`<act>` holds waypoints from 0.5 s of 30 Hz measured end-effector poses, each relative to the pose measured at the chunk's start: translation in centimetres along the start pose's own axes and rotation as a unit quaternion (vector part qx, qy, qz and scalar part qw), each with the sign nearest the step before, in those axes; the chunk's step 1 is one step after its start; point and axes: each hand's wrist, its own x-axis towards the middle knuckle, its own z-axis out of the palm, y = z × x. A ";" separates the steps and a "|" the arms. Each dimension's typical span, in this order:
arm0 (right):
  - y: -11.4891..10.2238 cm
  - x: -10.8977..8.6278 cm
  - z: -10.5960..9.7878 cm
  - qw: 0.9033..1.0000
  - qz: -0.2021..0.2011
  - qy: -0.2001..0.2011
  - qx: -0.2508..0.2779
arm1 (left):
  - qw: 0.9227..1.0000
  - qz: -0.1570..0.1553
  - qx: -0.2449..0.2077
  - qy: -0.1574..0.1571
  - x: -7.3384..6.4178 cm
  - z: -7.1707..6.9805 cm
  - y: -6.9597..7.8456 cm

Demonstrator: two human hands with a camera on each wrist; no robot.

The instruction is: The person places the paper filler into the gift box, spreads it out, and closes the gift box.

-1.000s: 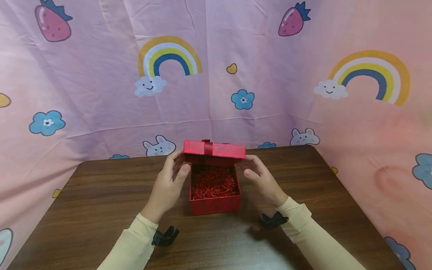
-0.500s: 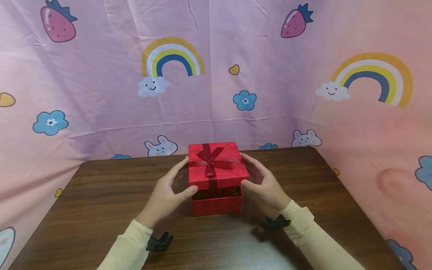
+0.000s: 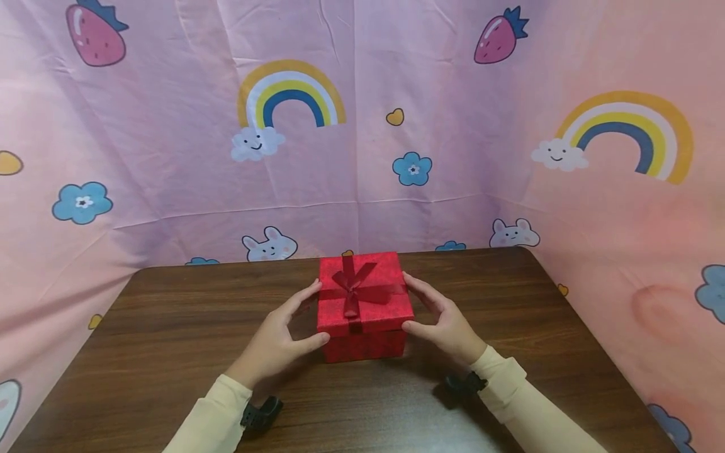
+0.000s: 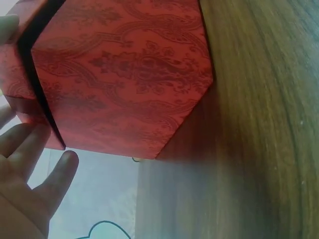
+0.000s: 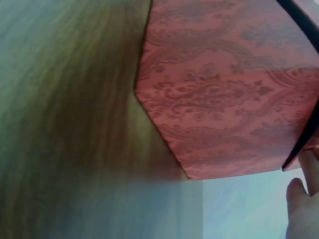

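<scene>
A red patterned gift box [image 3: 365,348] stands on the table, its square lid [image 3: 376,311] sitting down over the top. A dark red ribbon bow [image 3: 352,290] is tied across the lid. My left hand [image 3: 274,340] grips the lid's left side, thumb at the front corner and fingers along the edge farther back. On the opposite side my right hand [image 3: 450,327] holds the lid the same way. Both wrist views show a dark line under the lid's rim, above the box wall [image 4: 124,74]. The box's inside is hidden.
The brown wood-grain table [image 3: 187,340] runs back to a pastel cloth backdrop [image 3: 408,75] with printed rainbows, strawberries and flowers. A black strap device [image 3: 262,413] sits on the left wrist and another [image 3: 467,384] on the right, both by cream sleeves.
The lid, tilted up at the back one second ago with red shredded filling showing below, has come forward, level and down onto the box. Both hands moved down with it.
</scene>
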 end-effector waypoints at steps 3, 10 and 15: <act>0.5 -0.1 0.1 1.000 -0.017 -0.006 0.000 | 1.000 0.007 0.005 0.001 0.0 0.1 -0.2; 1.3 -0.6 0.3 1.000 -0.002 -0.010 -0.018 | 1.000 -0.005 0.001 -0.002 -0.5 0.5 -0.8; 1.9 -1.2 0.4 0.998 0.019 -0.020 -0.049 | 1.000 -0.025 -0.013 -0.008 -1.1 0.9 -1.4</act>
